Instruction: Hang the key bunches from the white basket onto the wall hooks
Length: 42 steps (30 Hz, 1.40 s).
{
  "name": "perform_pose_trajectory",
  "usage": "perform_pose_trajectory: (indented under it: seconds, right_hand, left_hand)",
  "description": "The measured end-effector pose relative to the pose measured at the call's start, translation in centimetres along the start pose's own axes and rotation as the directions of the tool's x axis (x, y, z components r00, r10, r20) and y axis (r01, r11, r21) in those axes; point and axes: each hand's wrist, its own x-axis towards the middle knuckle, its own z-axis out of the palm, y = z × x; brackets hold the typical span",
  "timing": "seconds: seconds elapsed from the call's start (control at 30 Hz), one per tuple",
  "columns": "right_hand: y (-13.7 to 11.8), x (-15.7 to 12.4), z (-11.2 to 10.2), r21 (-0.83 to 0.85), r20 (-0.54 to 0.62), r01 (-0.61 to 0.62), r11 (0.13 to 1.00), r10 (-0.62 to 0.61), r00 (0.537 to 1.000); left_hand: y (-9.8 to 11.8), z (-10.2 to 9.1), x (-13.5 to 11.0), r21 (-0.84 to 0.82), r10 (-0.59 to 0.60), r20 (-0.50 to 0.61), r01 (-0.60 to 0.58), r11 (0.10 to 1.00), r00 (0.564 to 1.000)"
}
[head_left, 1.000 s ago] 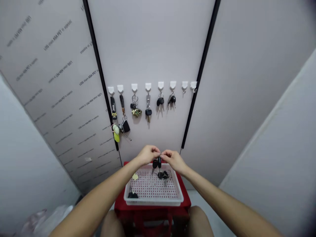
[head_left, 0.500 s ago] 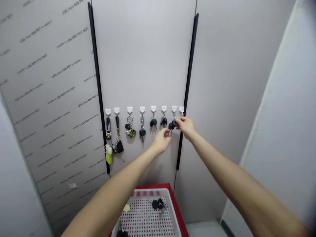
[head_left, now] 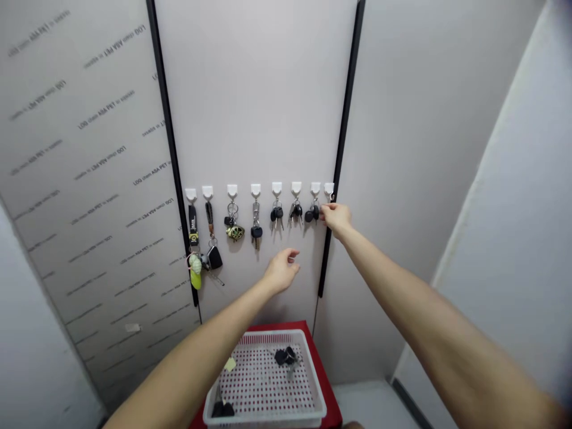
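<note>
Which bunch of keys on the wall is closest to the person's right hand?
The black-headed keys on the seventh white hook from the left, right beside the right hand; every other bunch hangs farther left, away from that hand.

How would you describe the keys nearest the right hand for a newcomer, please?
On the pale wall panel, a row of white hooks runs between two black strips. Seventh from the left hang black-headed keys, the bunch touching the right hand.
</note>
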Motion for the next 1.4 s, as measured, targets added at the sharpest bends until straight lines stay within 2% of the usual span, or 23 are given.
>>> perform_pose_trajectory:
  seconds: [0.1,0.17,0.2,0.23,0.27,0.33,0.37,0.4,0.43,0.47,0.57,0.63,0.7,0.83,0.93,1.03,1.1,1.2,1.3,1.4]
  right_hand:
    - [1.5,-3.0,-0.2,-0.062,0.037,0.017,0.998,-0.014,0.999]
    - [2.9,-6.5,-0.1,-0.140,0.194,0.089,0.986,-0.060,0.979]
    - [3.7,-8.6,0.0,-0.175,0.315,0.135,0.975,-0.074,0.946]
    - [4.5,-10.8,0.1,-0.201,0.454,0.190,0.961,-0.081,0.887]
    - [5.3,-13.0,0.3,-0.216,0.596,0.255,0.943,-0.079,0.799]
    - [6.9,-17.0,0.6,-0.197,0.826,0.404,0.893,-0.072,0.560]
    - [7.6,-18.8,0.8,-0.181,0.890,0.483,0.856,-0.066,0.451]
    - [8.3,-20.2,1.1,-0.178,0.924,0.559,0.810,-0.058,0.377]
    - [8.8,-21.4,1.4,-0.194,0.937,0.624,0.757,-0.046,0.347]
    - [9.3,-22.3,1.7,-0.229,0.936,0.676,0.701,-0.032,0.350]
    - [10.2,-23.7,2.8,-0.343,0.911,0.762,0.549,-0.003,0.413]
    - [10.5,-24.0,3.3,-0.363,0.908,0.787,0.498,0.001,0.418]
    - [10.6,-23.8,3.4,-0.377,0.903,0.773,0.511,0.016,0.430]
    - [10.5,-23.1,3.3,-0.383,0.890,0.700,0.603,0.038,0.454]
    - [10.5,-23.2,3.5,-0.368,0.900,0.743,0.559,0.011,0.436]
    - [10.7,-23.8,3.9,-0.385,0.894,0.754,0.533,0.011,0.449]
    - [10.7,-23.8,4.0,-0.398,0.879,0.705,0.588,0.024,0.476]
    - [10.3,-22.8,3.4,-0.324,0.873,0.577,0.750,0.001,0.488]
    - [9.2,-21.3,2.6,-0.135,0.841,0.422,0.896,-0.122,0.528]
    - [7.7,-20.2,2.3,0.069,0.776,0.232,0.970,-0.198,0.598]
  left_hand:
    - [-3.1,1.0,-2.7,-0.005,-0.103,0.074,0.103,0.995,0.992]
    - [-5.6,1.9,-5.1,0.032,-0.189,0.136,0.186,0.982,0.973]
    - [-6.8,2.5,-6.4,0.064,-0.227,0.166,0.219,0.974,0.960]
    - [-8.0,3.0,-7.7,0.104,-0.260,0.192,0.243,0.964,0.946]
    - [-9.1,3.5,-9.0,0.147,-0.283,0.215,0.255,0.956,0.935]
    - [-10.9,4.3,-11.1,0.240,-0.296,0.266,0.234,0.942,0.917]
    - [-11.6,4.7,-11.9,0.286,-0.289,0.292,0.205,0.936,0.912]
    - [-12.0,4.9,-12.5,0.329,-0.279,0.313,0.172,0.928,0.908]
    - [-12.3,5.2,-12.9,0.367,-0.264,0.331,0.134,0.921,0.906]
    - [-12.5,5.4,-13.1,0.398,-0.249,0.341,0.101,0.912,0.907]
    - [-12.7,5.9,-13.0,0.455,-0.222,0.317,0.058,0.889,0.922]
    - [-12.7,6.1,-12.8,0.478,-0.227,0.286,0.067,0.876,0.931]
    - [-12.8,6.3,-12.6,0.486,-0.232,0.263,0.079,0.870,0.937]
    - [-12.9,6.5,-12.5,0.479,-0.186,0.249,0.046,0.877,0.951]
    - [-12.8,6.7,-12.5,0.504,-0.174,0.246,0.028,0.863,0.954]
    - [-12.7,6.7,-12.3,0.513,-0.249,0.216,0.107,0.852,0.944]
    - [-12.4,6.2,-11.9,0.447,-0.306,0.219,0.183,0.875,0.927]
    - [-11.6,4.5,-10.6,0.208,-0.350,0.227,0.306,0.929,0.909]
    - [-9.9,2.4,-8.8,-0.117,-0.342,0.265,0.382,0.917,0.901]
    - [-7.8,0.7,-7.2,-0.307,-0.308,0.314,0.403,0.862,0.898]
